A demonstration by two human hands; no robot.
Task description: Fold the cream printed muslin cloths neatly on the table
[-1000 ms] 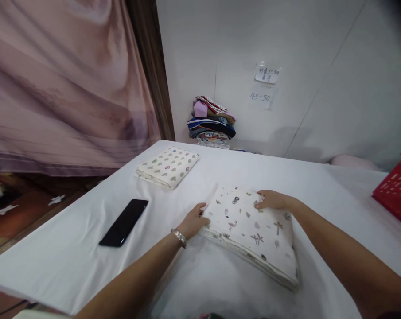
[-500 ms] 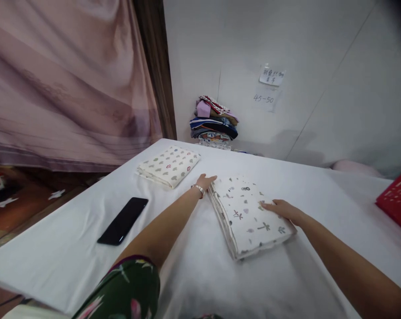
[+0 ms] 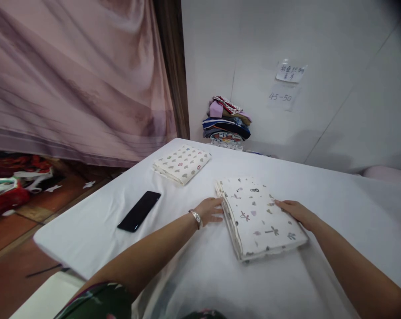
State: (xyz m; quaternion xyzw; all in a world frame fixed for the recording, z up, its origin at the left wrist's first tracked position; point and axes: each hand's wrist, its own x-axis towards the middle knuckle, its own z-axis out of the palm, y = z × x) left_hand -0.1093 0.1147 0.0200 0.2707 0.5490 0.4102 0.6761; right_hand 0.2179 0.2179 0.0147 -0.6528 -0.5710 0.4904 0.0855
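Observation:
A folded white cloth (image 3: 263,226) with a small print of palm trees and other motifs lies on the white-covered table (image 3: 193,274). Against its left folded edge is my left hand (image 3: 209,212), fingers spread and a silvery bracelet on the wrist. My right hand (image 3: 296,213) lies along the cloth's right side, its fingers stretched out and the tips touching the top surface. Some of the right fingers are hidden beneath the hand. Further back on the left sits a second folded cream cloth (image 3: 183,163) with a mushroom-like print.
A black phone (image 3: 139,211) lies left of my left arm. At the table's far edge, by the wall, rises a stack of folded fabrics (image 3: 227,122). A pink curtain (image 3: 77,79) hangs at the left. Handwritten papers (image 3: 290,73) are fixed to the wall.
My left hand has moved down the cloth's left edge, from its far corner toward me. My right hand has shifted outward to the cloth's right edge. The view has turned left.

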